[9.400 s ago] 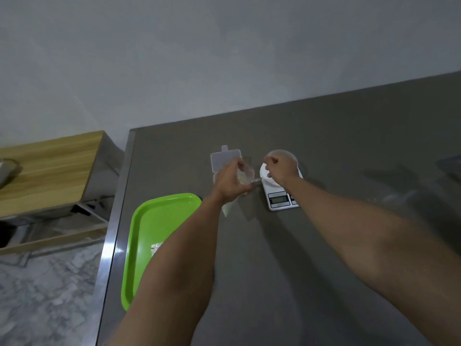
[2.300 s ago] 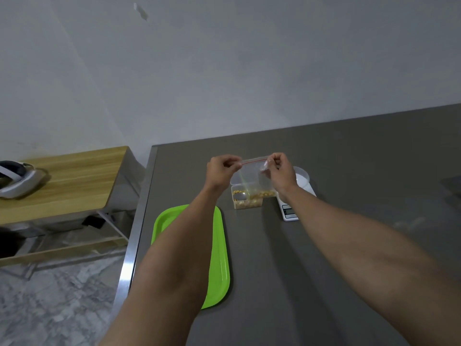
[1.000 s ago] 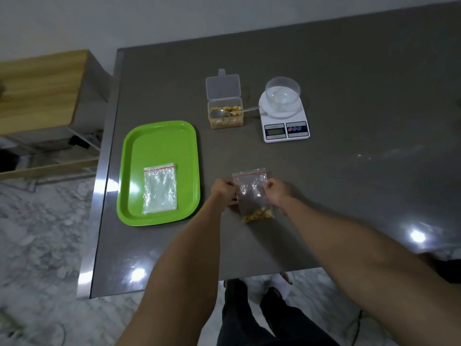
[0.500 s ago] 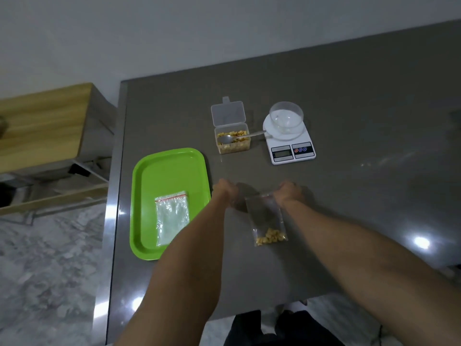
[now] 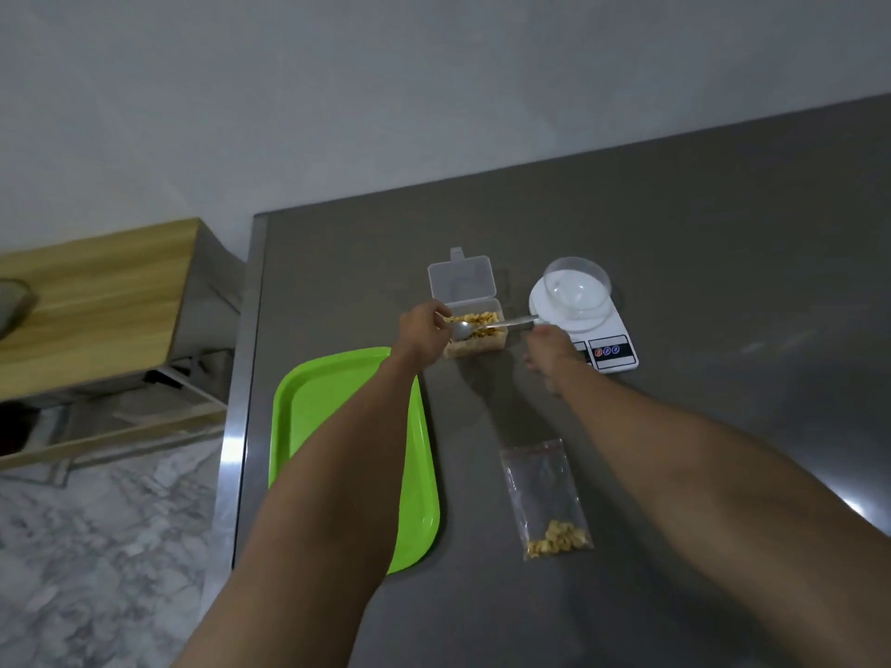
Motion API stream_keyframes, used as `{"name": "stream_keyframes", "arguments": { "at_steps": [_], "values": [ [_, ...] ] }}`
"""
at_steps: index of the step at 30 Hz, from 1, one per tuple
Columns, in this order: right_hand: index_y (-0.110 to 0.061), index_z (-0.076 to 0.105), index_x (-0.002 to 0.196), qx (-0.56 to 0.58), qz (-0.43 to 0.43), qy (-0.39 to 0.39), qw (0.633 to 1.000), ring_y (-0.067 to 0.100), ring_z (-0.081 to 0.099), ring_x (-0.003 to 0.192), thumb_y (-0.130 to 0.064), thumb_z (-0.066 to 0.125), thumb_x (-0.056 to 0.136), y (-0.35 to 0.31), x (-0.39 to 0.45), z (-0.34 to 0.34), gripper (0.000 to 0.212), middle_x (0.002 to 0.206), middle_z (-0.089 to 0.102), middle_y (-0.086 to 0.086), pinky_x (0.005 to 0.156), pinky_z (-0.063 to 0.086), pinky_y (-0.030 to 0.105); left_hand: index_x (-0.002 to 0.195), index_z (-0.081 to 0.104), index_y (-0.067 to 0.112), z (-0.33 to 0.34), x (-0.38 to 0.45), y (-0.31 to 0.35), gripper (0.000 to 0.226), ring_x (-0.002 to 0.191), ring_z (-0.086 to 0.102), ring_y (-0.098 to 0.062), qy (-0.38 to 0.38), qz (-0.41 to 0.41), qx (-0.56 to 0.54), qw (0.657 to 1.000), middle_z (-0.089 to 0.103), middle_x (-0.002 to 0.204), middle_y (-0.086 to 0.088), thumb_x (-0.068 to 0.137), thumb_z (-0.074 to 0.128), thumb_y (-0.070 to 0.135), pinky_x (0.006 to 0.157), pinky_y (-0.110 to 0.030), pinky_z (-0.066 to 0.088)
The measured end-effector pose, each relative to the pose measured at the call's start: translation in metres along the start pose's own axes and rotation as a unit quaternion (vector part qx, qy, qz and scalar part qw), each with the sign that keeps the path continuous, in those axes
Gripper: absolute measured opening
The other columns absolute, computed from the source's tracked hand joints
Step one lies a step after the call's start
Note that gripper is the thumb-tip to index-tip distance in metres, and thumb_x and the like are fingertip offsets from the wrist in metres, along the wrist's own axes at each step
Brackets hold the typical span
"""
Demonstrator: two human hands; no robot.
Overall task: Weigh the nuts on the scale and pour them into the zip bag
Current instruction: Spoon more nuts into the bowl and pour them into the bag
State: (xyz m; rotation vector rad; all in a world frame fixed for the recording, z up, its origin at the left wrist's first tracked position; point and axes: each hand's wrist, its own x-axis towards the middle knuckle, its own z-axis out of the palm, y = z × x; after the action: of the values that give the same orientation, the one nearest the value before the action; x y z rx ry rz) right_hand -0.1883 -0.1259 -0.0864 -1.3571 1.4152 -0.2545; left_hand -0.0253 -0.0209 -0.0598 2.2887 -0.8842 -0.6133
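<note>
Two forearms cross green tray [image 5: 308, 402] and table [image 5: 723, 262] — left hand [image 5: 422, 330] grips nut box [image 5: 475, 332], right hand [image 5: 549, 351] pinches spoon [image 5: 492, 325].

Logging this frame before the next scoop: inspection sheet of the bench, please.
Surface: grey table, bare apart from the items.
Job's things: open nut box with spoon; empty bowl on scale; bag lying flat, nuts at its near end.
Clutter: green tray.
Hands: left hand at the box; right hand at the spoon handle, grip unclear.
Cables: nothing seen.
Surroundings: wooden bench, marble floor.
</note>
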Motion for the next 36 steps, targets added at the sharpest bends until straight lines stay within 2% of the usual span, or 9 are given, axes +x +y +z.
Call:
{"name": "stream_keyframes", "arguments": {
  "at_steps": [3,8,12,17,20,25,28,32,36],
  "values": [
    [-0.010,0.058,0.106,0.097,0.065,-0.034,0.993,0.015,0.055,0.065,-0.022,0.052,0.096,-0.009,0.019,0.006,0.017,0.078,0.057,0.007,0.055,0.047,0.027,0.111,0.064,0.014,0.004,0.019,-0.008,0.030,0.103,0.060,-0.025,-0.010,0.012,0.020,1.000,0.066,0.106,-0.008,0.082,0.067,0.014,0.079,-0.021,0.037],
    [-0.015,0.055,0.106,0.188,0.098,-0.071,0.975,0.010,0.044,0.055,-0.023,0.053,0.099,-0.012,0.049,0.014,0.011,0.070,0.051,0.004,0.040,0.036,0.017,0.138,0.045,0.014,0.015,0.041,-0.016,0.074,0.122,0.047,-0.029,-0.070,0.016,0.064,0.995,0.048,0.131,-0.014,0.073,0.081,0.022,0.099,-0.033,0.041],
    [-0.013,0.068,0.099,0.213,0.059,-0.027,0.975,0.011,0.046,0.063,-0.020,0.059,0.095,-0.003,0.072,0.023,0.012,0.072,0.056,0.001,0.055,0.041,0.020,0.151,0.021,0.017,0.027,0.055,-0.026,0.103,0.133,0.037,-0.032,-0.118,-0.019,0.112,0.987,0.030,0.149,-0.012,0.070,0.084,0.029,0.107,-0.041,0.037],
    [-0.010,0.072,0.103,0.128,-0.041,-0.069,0.989,0.007,0.055,0.066,-0.031,0.060,0.096,-0.012,0.081,0.030,0.024,0.074,0.063,-0.002,0.062,0.047,0.021,0.148,0.031,0.013,0.034,0.057,-0.031,0.093,0.132,0.039,-0.028,-0.104,-0.009,0.101,0.989,0.033,0.149,-0.010,0.072,0.083,0.029,0.106,-0.037,0.039],
    [-0.012,0.070,0.112,0.030,-0.129,-0.088,0.987,0.003,0.059,0.073,-0.031,0.051,0.101,-0.021,0.076,0.031,0.029,0.086,0.066,0.000,0.063,0.047,0.010,0.146,0.034,0.010,0.035,0.057,-0.032,0.093,0.130,0.042,-0.028,-0.088,-0.018,0.088,0.992,0.038,0.145,-0.010,0.070,0.085,0.027,0.107,-0.038,0.040],
    [-0.015,0.068,0.104,-0.045,-0.266,-0.002,0.963,0.019,0.067,0.093,-0.027,0.047,0.102,-0.024,0.072,0.019,0.024,0.097,0.071,0.005,0.085,0.054,0.031,0.146,0.034,0.009,0.035,0.057,-0.030,0.093,0.132,0.038,-0.028,-0.081,-0.025,0.083,0.993,0.037,0.145,-0.011,0.070,0.085,0.026,0.107,-0.035,0.035],
    [-0.016,0.069,0.102,-0.075,-0.316,0.033,0.945,0.020,0.065,0.096,-0.026,0.046,0.103,-0.016,0.076,0.008,0.024,0.101,0.070,0.005,0.087,0.050,0.030,0.147,0.034,0.009,0.035,0.058,-0.029,0.094,0.133,0.038,-0.029,-0.079,-0.029,0.086,0.993,0.038,0.145,-0.012,0.069,0.085,0.027,0.109,-0.036,0.034],
    [-0.012,0.069,0.103,-0.114,-0.279,-0.005,0.953,0.020,0.063,0.093,-0.029,0.046,0.103,-0.001,0.070,0.016,0.028,0.099,0.070,0.008,0.079,0.043,0.024,0.146,0.035,0.010,0.036,0.058,-0.027,0.092,0.135,0.037,-0.029,-0.071,-0.033,0.094,0.992,0.038,0.146,-0.013,0.071,0.084,0.026,0.110,-0.036,0.033],
    [-0.021,0.066,0.095,-0.011,-0.153,0.016,0.988,0.025,0.066,0.096,-0.022,0.046,0.102,0.006,0.068,0.036,0.021,0.099,0.072,0.010,0.082,0.047,0.028,0.146,0.036,0.011,0.037,0.058,-0.027,0.090,0.134,0.038,-0.030,-0.073,-0.038,0.093,0.992,0.040,0.144,-0.013,0.071,0.083,0.025,0.109,-0.037,0.035]
  ]
}}
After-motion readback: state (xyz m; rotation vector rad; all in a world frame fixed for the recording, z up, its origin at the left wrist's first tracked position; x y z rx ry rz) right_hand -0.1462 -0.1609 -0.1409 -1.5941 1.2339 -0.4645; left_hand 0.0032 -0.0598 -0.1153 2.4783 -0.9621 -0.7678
